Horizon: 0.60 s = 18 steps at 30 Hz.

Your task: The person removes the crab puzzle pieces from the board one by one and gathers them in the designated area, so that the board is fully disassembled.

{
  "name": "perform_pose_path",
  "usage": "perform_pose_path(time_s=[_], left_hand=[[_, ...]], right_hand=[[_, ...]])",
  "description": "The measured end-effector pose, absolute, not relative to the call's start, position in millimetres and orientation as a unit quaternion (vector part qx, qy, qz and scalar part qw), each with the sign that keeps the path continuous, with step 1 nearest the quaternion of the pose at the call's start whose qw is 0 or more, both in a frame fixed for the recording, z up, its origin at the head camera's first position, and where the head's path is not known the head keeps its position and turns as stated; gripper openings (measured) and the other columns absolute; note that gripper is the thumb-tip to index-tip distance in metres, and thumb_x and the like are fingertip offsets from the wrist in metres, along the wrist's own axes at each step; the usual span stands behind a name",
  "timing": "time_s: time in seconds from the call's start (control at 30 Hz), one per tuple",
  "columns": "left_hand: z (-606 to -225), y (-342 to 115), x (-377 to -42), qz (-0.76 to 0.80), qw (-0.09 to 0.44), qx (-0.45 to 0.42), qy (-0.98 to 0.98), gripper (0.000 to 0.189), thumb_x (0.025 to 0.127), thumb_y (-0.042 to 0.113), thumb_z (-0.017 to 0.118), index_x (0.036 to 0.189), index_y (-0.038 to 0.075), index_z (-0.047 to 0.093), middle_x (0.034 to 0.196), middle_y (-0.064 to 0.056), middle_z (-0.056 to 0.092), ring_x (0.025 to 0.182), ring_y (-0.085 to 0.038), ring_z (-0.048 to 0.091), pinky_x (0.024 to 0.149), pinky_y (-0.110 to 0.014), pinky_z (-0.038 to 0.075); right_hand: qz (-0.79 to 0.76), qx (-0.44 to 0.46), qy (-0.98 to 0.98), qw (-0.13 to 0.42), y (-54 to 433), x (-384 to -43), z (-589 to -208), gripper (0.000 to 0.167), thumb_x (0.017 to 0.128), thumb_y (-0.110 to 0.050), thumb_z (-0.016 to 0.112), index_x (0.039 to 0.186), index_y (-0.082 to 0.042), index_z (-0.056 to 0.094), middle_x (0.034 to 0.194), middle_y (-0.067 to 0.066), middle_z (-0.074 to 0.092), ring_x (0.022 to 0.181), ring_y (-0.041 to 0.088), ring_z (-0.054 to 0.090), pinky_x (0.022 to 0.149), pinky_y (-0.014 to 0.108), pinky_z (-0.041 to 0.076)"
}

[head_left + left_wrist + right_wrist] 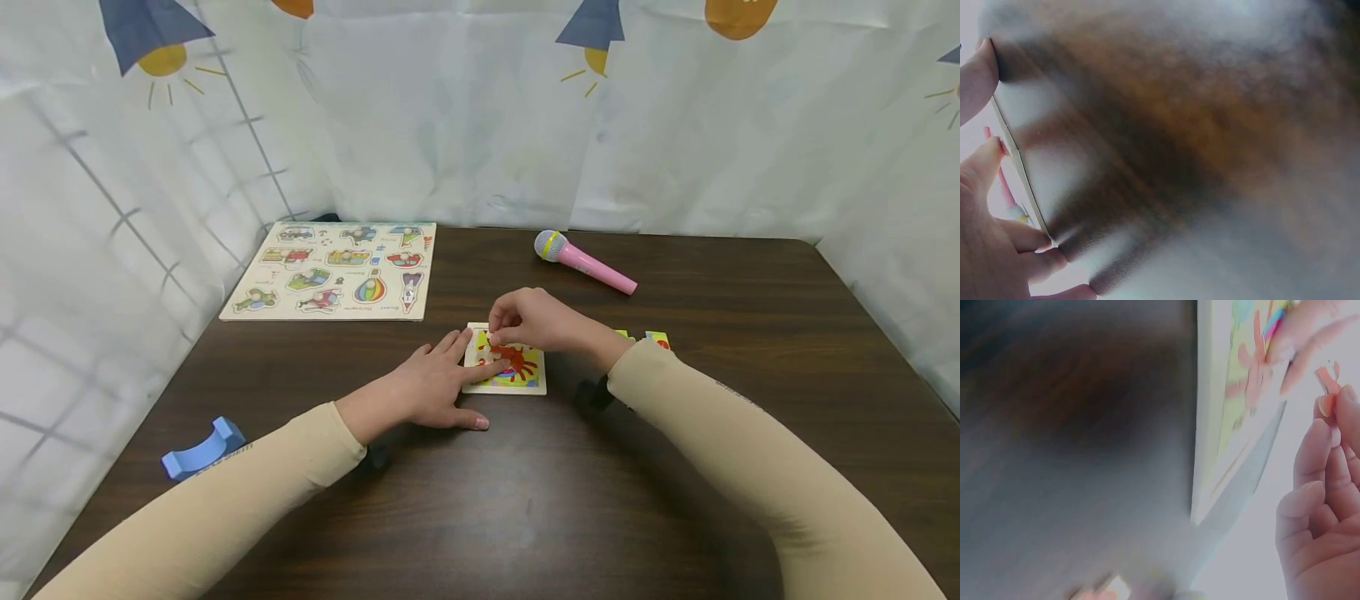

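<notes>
A small square puzzle board (541, 388) with a pale rim and a red creature on yellow lies on the dark table. The left hand (437, 385) spreads its fingers at the board's left side, the index finger lying across the picture and the thumb on the table. Over the board's upper part, the right hand (543, 320) pinches a small puzzle piece (1327, 387) between thumb and fingertips. The right wrist view shows red on that piece, held beside the board. In the left wrist view, the left fingers (1019, 236) meet the board's edge.
Yellow puzzle pieces (658, 340) lie beside the right sleeve, partly hidden by it. A pink toy microphone (592, 267) lies behind the board. At back left is a large vehicle puzzle board (300, 313); a blue curved block (202, 452) lies near the left sleeve. White curtains enclose the table.
</notes>
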<state>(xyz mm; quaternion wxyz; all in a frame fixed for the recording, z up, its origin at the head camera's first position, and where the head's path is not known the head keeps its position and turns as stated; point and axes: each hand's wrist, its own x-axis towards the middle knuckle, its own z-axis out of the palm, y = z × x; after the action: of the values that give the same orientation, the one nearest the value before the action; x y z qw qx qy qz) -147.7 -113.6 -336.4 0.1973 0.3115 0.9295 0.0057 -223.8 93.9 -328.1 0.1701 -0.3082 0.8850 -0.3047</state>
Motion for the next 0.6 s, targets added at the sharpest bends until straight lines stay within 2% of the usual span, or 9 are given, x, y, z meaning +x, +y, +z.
perform_pose_path(time_s=[0.37, 0.47, 0.6], left_hand=[[-338.1, -112.2, -148.1, 0.002, 0.192, 0.306, 0.932, 0.085, 0.089, 0.069, 0.064, 0.161, 0.039, 0.030, 0.169, -0.027, 0.009, 0.157, -0.045, 0.016, 0.115, -0.067, 0.032], [-338.4, -112.6, -147.7, 0.001, 0.189, 0.309, 0.932, 0.085, 0.089, 0.069, 0.064, 0.161, 0.039, 0.030, 0.169, -0.028, 0.009, 0.157, -0.045, 0.017, 0.115, -0.067, 0.032], [-338.5, -114.1, -147.0, 0.003, 0.189, 0.308, 0.932, 0.085, 0.089, 0.068, 0.065, 0.161, 0.040, 0.029, 0.169, -0.028, 0.008, 0.157, -0.044, 0.016, 0.115, -0.067, 0.032]], right_hand=[[-0.317, -0.245, 0.905, 0.142, 161.4, -221.8, -325.3, 0.010, 0.091, -0.017, 0.078, 0.096, -0.012, 0.071, 0.087, -0.003, 0.077, 0.078, 0.018, 0.065, 0.066, 0.028, 0.050], [-0.316, -0.226, 0.911, 0.139, 181.7, -218.6, -328.2, 0.011, 0.091, -0.015, 0.079, 0.095, -0.009, 0.071, 0.085, -0.001, 0.077, 0.075, 0.018, 0.064, 0.063, 0.028, 0.050], [-0.294, -0.211, 0.921, 0.140, 201.4, -211.8, -331.2, 0.012, 0.088, -0.015, 0.081, 0.092, -0.010, 0.072, 0.081, -0.001, 0.076, 0.073, 0.014, 0.062, 0.066, 0.028, 0.049]])
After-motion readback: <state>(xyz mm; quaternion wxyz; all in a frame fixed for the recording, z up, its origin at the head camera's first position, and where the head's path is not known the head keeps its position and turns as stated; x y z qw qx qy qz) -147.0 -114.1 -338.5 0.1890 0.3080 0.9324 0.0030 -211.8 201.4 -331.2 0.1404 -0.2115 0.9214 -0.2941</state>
